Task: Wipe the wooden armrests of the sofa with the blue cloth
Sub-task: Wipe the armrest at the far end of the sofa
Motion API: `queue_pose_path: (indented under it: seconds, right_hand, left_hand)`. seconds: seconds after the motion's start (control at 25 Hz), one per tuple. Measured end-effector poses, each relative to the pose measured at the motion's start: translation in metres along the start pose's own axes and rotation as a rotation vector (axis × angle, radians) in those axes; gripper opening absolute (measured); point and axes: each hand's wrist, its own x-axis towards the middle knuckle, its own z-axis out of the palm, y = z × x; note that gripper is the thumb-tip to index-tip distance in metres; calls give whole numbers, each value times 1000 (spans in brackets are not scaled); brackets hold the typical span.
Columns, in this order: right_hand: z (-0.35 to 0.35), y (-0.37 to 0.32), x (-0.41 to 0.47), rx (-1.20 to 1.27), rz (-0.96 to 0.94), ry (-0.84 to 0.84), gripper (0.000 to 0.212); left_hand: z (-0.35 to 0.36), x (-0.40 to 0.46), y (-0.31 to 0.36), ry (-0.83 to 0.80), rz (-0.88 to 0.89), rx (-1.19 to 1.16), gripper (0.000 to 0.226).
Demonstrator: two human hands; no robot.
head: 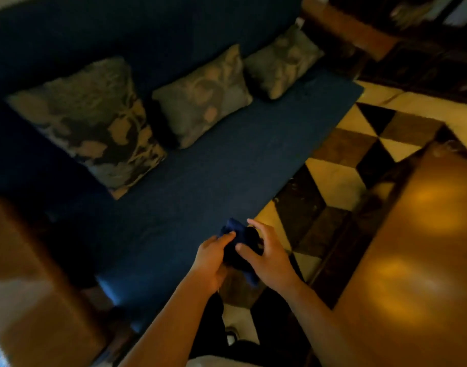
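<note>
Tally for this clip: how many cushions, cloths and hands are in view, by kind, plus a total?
Cushions: 3 (large, middle, far)
Blue cloth: 1, held by both hands
Hands: 2 (left hand, right hand)
Total: 6

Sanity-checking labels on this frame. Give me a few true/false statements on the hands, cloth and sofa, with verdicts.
1. Both hands hold the blue cloth. True: the left hand and right hand grip it between them.
2. The cloth is pressed on a wooden armrest. False: it is held in the air over the front edge of the sofa seat.
3. Three patterned cushions lean on the sofa back. True.
4. The floor is plain grey carpet. False: it shows a dark, brown and cream geometric pattern.
5. The cloth lies spread flat. False: it is bunched up.
</note>
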Motion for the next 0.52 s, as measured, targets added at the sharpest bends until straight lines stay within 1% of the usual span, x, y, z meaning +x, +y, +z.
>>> queue_pose_path:
  seconds: [0.12,0.24,0.4,0.52]
  right_hand:
    - [-31,-10,32,-140,-1,171,60]
    - [-64,-16,61,-173,-2,239,60]
    - [-132,1,100,-3,128,316,87]
    - [-203,31,136,146,213,416,93]
  left_hand:
    - [51,25,33,-103,-24,136,24]
    - [105,40,60,-173,-41,219,24]
    - [211,74,79,-309,-64,358,24]
    - [307,103,77,-325,-25,533,20]
